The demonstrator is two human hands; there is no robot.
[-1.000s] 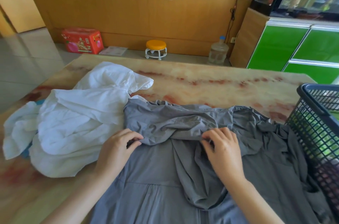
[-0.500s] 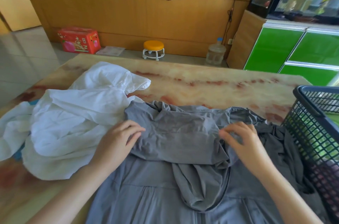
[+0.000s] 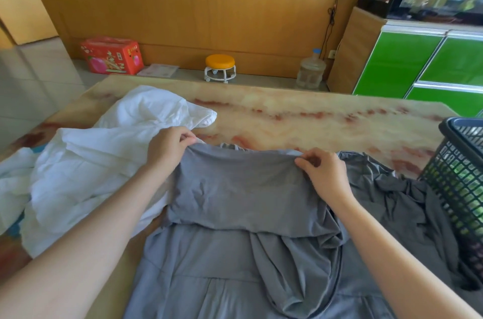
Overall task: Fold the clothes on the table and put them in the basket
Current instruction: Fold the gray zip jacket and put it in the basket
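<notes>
A grey garment (image 3: 235, 193) lies spread across the near half of the marble table (image 3: 300, 115), its lower part running off the bottom of the view. My left hand (image 3: 167, 146) pinches the left end of its far edge. My right hand (image 3: 324, 172) pinches the same edge further right, so a flat grey panel is stretched between them. A crumpled white garment (image 3: 86, 162) is heaped to the left, touching the grey one. The dark mesh basket (image 3: 460, 162) stands at the table's right edge.
Beyond the table stand a red box (image 3: 112, 56), a small orange-topped stool (image 3: 220, 68) and a water jug (image 3: 312, 70) on the floor along a wooden wall. A green cabinet (image 3: 423, 65) is at the right. Bare marble shows at the far side.
Both hands moved away from me and apart, drawing the grey fabric's bunched edge out into a flat panel toward the far side of the table.
</notes>
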